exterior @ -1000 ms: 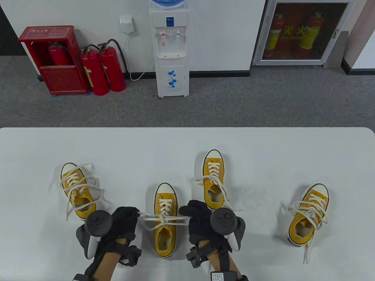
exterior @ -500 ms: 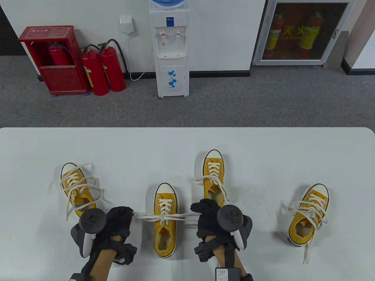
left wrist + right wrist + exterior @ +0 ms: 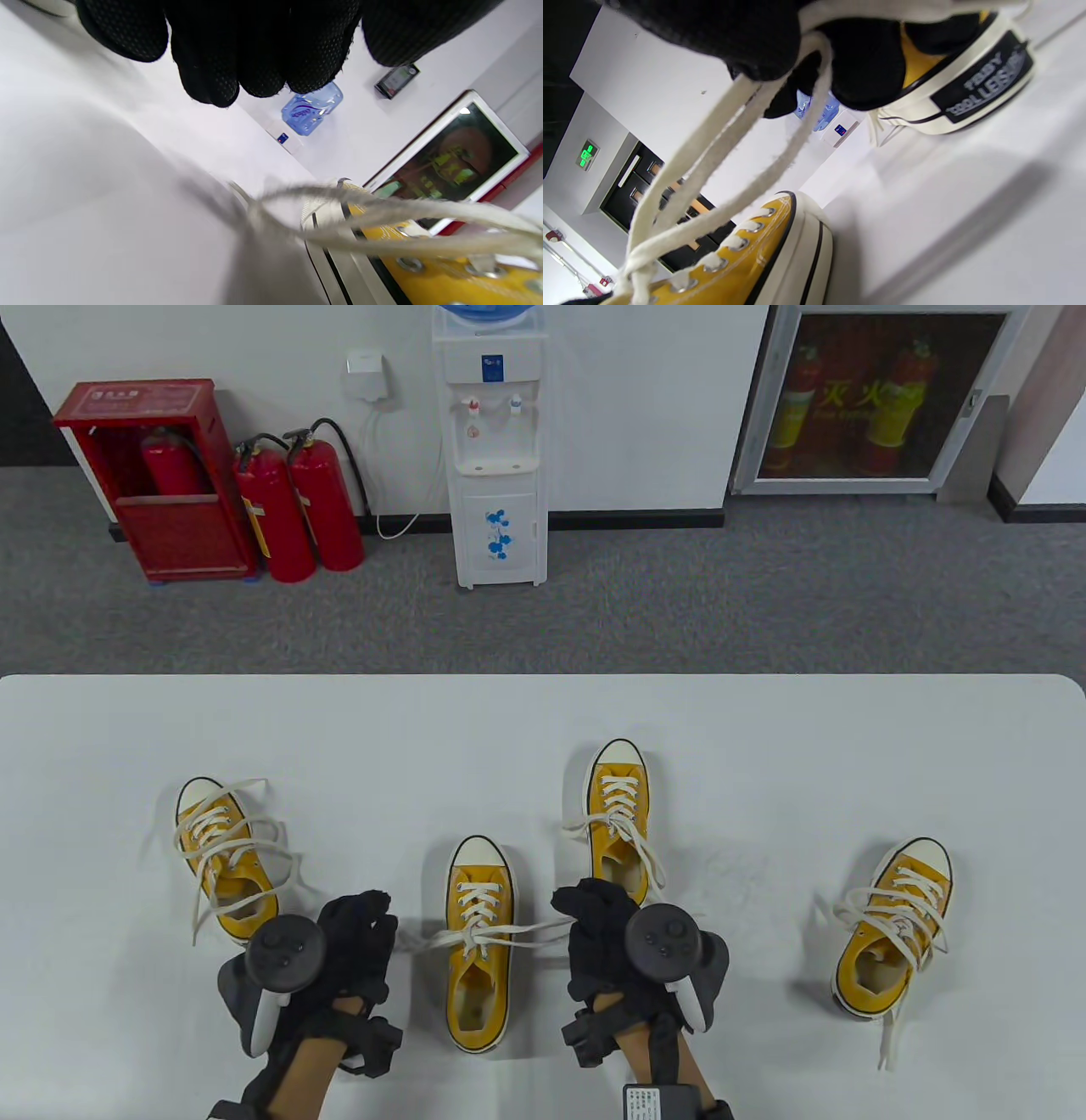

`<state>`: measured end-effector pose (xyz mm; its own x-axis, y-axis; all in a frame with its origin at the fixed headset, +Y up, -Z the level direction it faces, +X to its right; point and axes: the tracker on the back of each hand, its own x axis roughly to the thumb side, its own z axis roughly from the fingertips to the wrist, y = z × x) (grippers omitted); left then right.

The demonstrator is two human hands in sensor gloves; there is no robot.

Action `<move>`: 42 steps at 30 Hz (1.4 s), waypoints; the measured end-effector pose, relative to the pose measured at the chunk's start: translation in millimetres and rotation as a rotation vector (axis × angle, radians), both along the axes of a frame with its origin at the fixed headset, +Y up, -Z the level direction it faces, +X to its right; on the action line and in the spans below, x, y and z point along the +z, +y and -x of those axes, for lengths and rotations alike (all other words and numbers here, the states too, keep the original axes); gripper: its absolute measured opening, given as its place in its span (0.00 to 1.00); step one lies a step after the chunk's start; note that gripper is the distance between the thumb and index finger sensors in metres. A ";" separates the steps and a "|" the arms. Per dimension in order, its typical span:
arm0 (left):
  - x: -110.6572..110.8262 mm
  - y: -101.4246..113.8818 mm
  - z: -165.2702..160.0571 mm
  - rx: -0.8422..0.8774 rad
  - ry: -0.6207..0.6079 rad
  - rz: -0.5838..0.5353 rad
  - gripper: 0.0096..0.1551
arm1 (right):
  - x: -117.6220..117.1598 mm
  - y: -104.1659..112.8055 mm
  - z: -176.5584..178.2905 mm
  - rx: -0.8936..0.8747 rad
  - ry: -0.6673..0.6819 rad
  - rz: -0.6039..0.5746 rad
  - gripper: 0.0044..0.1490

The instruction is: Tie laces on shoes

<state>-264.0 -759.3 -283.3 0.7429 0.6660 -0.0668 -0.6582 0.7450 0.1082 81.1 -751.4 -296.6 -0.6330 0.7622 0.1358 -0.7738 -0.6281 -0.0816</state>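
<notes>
A yellow canvas shoe (image 3: 479,976) with white laces (image 3: 475,935) stands between my hands, toe pointing away. My left hand (image 3: 370,913) hovers just left of it with spread fingers that hold nothing; the left lace loop (image 3: 417,940) droops slack onto the table. In the left wrist view the fingers (image 3: 254,63) hang empty above the blurred loop (image 3: 382,212). My right hand (image 3: 575,904) pinches the right lace loop beside the shoe. The right wrist view shows that loop (image 3: 721,140) running from the pinching fingers (image 3: 734,38) down to the shoe (image 3: 746,262).
Three more yellow shoes with loose laces stand on the white table (image 3: 543,729): one at the left (image 3: 225,857), one behind my right hand (image 3: 618,814), one at the right (image 3: 891,933). Beyond the table are a water dispenser (image 3: 496,449) and red fire extinguishers (image 3: 297,509).
My hands pulled the two loops outward, drawing the knot tight. Then my left hand let go of its loop and opened; that loop now lies slack. The right hand keeps its hold.
</notes>
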 end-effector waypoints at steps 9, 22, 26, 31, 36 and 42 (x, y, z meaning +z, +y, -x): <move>4.6 6.7 -27.5 -0.248 -0.178 0.030 0.44 | 10.1 0.9 27.5 0.132 0.097 -0.031 0.35; 7.1 11.8 -37.9 -0.410 -0.233 0.004 0.48 | 25.0 -20.3 79.1 0.402 0.187 0.164 0.57; 5.5 9.5 -36.1 -0.404 -0.228 0.022 0.47 | 24.4 -17.4 79.8 0.406 0.156 0.193 0.52; 4.4 7.8 -34.9 -0.399 -0.225 0.037 0.47 | 24.9 -10.9 78.5 0.368 0.076 0.177 0.43; 4.7 8.6 -35.0 -0.401 -0.225 0.042 0.47 | 26.3 -6.8 72.4 0.349 0.038 0.077 0.37; 4.8 9.4 -33.8 -0.395 -0.220 0.040 0.48 | 26.1 12.4 58.3 0.257 -0.020 -0.035 0.34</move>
<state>-230.2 -749.9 -278.5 0.9389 0.3290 0.1012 -0.3270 0.9443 -0.0365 22.8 -739.0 -270.5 -0.8081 0.5708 0.1454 -0.5871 -0.8005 -0.1204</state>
